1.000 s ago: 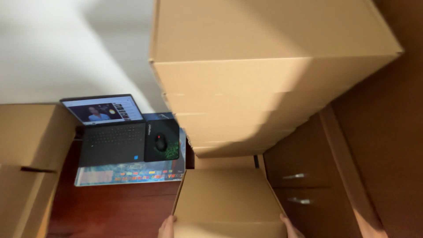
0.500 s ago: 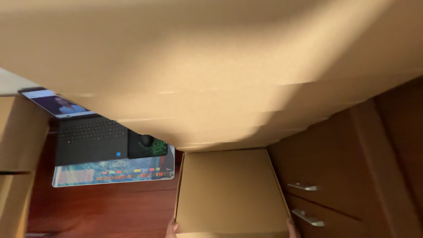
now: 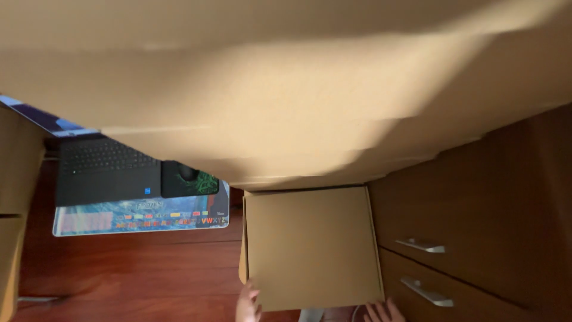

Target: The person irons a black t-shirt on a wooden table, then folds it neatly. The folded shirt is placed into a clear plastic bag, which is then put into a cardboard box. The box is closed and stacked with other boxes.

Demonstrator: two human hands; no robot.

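Note:
A flat brown cardboard box lies low in the head view, in front of a tall stack of similar cardboard boxes that fills the upper half. My left hand grips the box's near left corner. My right hand holds its near right corner; only the fingers show at the bottom edge. The box sits tight under the overhang of the stack.
A black laptop with a mouse on a dark pad rests on a colourful desk mat on the reddish wooden surface. A wooden drawer unit with metal handles stands to the right. More cardboard rises at the left edge.
The view has dropped closer to the stack, which now covers the upper half. The flat box looks larger and both hands sit further back on its near corners.

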